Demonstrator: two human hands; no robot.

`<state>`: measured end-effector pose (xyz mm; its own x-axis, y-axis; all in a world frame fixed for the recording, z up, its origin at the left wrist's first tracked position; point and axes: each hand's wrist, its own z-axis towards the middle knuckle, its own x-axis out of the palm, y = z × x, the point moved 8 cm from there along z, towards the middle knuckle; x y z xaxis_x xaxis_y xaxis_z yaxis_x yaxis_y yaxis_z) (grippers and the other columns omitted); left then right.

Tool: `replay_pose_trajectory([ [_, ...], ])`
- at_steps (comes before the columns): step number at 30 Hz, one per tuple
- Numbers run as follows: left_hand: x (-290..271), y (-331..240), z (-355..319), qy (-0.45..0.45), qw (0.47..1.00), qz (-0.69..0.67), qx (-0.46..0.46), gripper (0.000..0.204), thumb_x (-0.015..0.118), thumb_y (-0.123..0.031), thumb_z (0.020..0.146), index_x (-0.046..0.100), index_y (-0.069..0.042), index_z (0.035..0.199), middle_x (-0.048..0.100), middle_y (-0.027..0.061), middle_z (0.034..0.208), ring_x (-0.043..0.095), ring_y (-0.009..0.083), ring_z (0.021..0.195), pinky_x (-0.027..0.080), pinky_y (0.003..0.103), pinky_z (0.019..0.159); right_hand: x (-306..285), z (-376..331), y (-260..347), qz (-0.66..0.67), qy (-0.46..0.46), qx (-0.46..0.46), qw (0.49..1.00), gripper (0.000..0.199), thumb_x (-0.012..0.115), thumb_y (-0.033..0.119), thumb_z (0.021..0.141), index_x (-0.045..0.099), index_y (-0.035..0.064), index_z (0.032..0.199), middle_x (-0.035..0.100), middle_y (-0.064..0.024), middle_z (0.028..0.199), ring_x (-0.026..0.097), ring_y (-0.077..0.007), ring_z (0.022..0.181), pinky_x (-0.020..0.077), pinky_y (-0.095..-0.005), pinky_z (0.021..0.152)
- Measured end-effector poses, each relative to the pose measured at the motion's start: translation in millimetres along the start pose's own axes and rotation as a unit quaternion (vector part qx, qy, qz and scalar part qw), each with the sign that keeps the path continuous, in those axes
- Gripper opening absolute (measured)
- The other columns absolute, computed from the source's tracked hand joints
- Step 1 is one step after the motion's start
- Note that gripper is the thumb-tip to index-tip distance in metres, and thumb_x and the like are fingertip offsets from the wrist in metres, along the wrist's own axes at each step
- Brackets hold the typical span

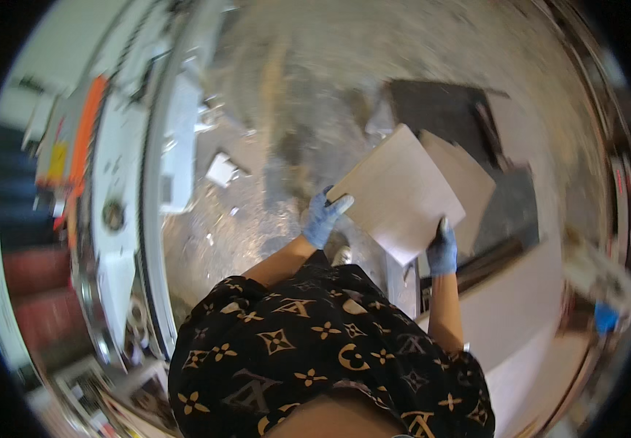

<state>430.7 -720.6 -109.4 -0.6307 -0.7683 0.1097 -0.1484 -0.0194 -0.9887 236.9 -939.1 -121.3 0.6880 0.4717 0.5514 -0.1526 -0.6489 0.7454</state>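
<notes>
A pale, flat rectangular board point(399, 193) is held in front of me, tilted, by both hands. My left hand point(322, 217), in a blue-grey work glove, grips its left corner with the thumb on top. On the board's near right edge, my right hand point(443, 250) is closed with its dark-tipped glove thumb over the face. The fingers of both hands are mostly hidden beneath. Behind the board's right side shows a second pale brown board point(468, 186); I cannot tell whether it touches the held one.
Dark sheets point(439, 109) lie on the concrete floor point(315, 66) ahead to the right. Large pale panels point(516, 303) are at my right. A long white machine with a metal rail point(156, 182) runs along my left. A white scrap point(222, 169) and small bits litter the floor.
</notes>
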Motion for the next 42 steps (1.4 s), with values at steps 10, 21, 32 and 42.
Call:
replay_pose_trajectory([
  [10, -190, -56, -175, -0.377, 0.893, -0.243, 0.045, 0.045, 0.066, -0.026, 0.081, 0.051, -0.003, 0.117, 0.059, 0.0048, 0.105, 0.052, 0.0146, 0.099, 0.044, 0.030, 0.084, 304, -52, -205, -0.125, 0.293, 0.234, 0.919, 0.048, 0.061, 0.024, 0.086, 0.044, 0.0082, 0.128, 0.056, -0.0077, 0.116, 0.057, -0.0165, 0.099, 0.0490, -0.0316, 0.083],
  [21, -591, -54, -342, -0.609, 0.750, -0.258, -0.024, 0.048, 0.065, -0.030, 0.081, 0.048, -0.010, 0.122, 0.056, 0.0106, 0.115, 0.055, 0.0256, 0.105, 0.049, 0.042, 0.084, 439, -98, -350, -0.256, 0.369, 0.311, 0.838, 0.048, 0.059, 0.029, 0.087, 0.044, 0.0063, 0.126, 0.057, -0.0070, 0.105, 0.059, -0.0186, 0.086, 0.0522, -0.0352, 0.074],
  [32, -743, -24, -257, -0.640, 0.688, -0.341, 0.003, 0.051, 0.066, -0.033, 0.077, 0.050, -0.006, 0.118, 0.059, 0.0110, 0.106, 0.059, 0.0276, 0.086, 0.052, 0.039, 0.071, 364, -57, -350, -0.264, 0.169, 0.295, 0.903, 0.042, 0.055, 0.033, 0.088, 0.046, 0.0116, 0.123, 0.057, -0.0065, 0.105, 0.057, -0.0235, 0.089, 0.0505, -0.0407, 0.077],
  [42, -829, -21, -168, -0.470, 0.845, -0.250, -0.044, 0.067, 0.052, -0.056, 0.076, 0.044, -0.015, 0.127, 0.050, 0.0080, 0.122, 0.049, 0.0302, 0.104, 0.044, 0.047, 0.083, 228, -2, -243, -0.262, -0.031, 0.157, 0.951, 0.039, 0.060, 0.036, 0.084, 0.053, 0.0124, 0.114, 0.060, -0.0059, 0.104, 0.059, -0.0189, 0.085, 0.0482, -0.0357, 0.075],
])
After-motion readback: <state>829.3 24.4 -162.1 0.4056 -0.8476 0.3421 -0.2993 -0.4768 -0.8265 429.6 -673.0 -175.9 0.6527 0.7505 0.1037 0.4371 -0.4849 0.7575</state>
